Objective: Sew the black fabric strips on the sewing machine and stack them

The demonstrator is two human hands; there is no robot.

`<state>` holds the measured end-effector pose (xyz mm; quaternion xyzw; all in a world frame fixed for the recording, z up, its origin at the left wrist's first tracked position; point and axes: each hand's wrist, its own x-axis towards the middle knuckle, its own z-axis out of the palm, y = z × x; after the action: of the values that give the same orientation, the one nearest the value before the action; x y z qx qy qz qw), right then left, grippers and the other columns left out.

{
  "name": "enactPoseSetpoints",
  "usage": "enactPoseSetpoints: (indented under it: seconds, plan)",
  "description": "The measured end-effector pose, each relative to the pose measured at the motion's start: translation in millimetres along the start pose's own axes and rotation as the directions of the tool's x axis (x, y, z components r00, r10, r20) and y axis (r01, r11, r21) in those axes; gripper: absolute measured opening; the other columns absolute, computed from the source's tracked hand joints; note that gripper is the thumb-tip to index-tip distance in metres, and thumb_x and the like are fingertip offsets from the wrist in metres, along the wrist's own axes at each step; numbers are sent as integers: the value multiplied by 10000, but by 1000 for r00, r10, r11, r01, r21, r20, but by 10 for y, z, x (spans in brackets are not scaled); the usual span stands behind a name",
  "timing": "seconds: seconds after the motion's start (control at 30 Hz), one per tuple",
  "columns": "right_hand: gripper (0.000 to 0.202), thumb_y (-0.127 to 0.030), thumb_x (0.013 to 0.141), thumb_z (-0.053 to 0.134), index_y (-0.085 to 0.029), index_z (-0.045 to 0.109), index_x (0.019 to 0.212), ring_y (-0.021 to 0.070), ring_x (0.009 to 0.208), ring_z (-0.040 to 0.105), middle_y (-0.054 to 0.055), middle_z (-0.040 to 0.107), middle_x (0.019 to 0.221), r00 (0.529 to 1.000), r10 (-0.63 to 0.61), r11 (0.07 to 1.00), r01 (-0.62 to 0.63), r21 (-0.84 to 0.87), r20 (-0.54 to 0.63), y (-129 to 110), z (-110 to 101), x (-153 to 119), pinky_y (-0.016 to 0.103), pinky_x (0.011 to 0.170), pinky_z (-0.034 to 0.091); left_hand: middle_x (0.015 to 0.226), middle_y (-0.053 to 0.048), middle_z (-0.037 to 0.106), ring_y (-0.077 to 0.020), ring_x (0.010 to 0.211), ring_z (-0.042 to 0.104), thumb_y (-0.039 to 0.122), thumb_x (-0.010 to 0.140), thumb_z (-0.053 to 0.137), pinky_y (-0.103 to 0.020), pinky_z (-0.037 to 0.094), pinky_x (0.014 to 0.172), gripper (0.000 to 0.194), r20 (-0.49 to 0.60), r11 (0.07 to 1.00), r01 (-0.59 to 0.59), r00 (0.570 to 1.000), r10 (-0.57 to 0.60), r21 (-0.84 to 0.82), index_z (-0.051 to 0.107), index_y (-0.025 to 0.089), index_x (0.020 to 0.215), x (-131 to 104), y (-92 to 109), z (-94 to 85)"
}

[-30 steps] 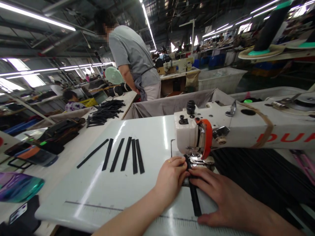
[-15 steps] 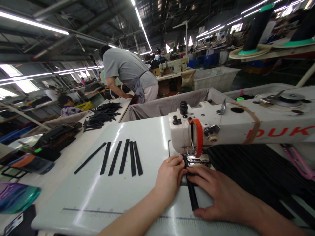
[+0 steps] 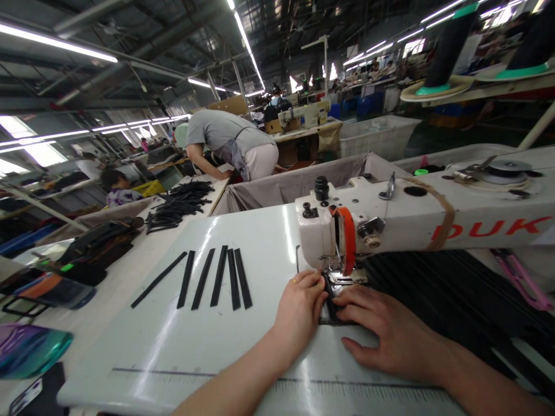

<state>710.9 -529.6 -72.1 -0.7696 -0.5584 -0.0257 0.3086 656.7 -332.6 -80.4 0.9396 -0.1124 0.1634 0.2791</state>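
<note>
A white sewing machine (image 3: 368, 219) with an orange band reaches in from the right. Under its needle area lies a black strip (image 3: 330, 303), its near end just in front of the metal presser plate. My left hand (image 3: 301, 300) is closed at the strip's left edge, fingertips by the presser foot. From the right, my right hand (image 3: 377, 329) touches the strip with its fingertips, the thumb spread apart and resting near the table surface. Several short black strips (image 3: 219, 276) lie spaced out on the pale table (image 3: 151, 341) to the left.
A heap of black strips (image 3: 180, 205) is at the back left. Dark fabric (image 3: 442, 300) lies beneath the machine arm. A phone (image 3: 37, 393) and a purple-green item (image 3: 34, 349) are at the left edge. Beyond the table, a person (image 3: 234, 141) bends over.
The black strip has moved forward under the machine, and less of it shows. My right fingers have shifted slightly, its thumb off the strip's end. The person behind bends lower.
</note>
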Motion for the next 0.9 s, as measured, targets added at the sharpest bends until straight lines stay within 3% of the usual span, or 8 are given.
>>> enactPoseSetpoints:
  seconds: [0.17,0.53,0.9]
  plan:
    - [247,-229,791,668,-188,694,1034,258,1070,607,93,664,1136,1000,6,996,-9,-91,-29,39,25,21,418,958,497,1103,-90,693,-251,1088,599,131,927,553,-405,518,983,132,-8,1000,-9,1000,9,-3,672,156,978,5,-2,6]
    - [364,-219,795,684,-109,641,1140,270,873,646,146,682,1099,995,-18,933,-18,-359,-98,109,125,143,429,784,551,1124,-99,692,-251,1096,596,113,922,533,-410,516,994,154,0,1000,-11,1000,11,24,674,150,970,4,17,10]
    - [380,-234,839,637,-113,616,1198,244,808,641,133,674,1121,996,-25,896,-14,-443,-82,134,185,93,395,705,550,1176,-102,679,-256,1115,596,124,933,497,-429,531,990,213,-28,993,-29,999,32,115,669,146,1057,-42,29,64]
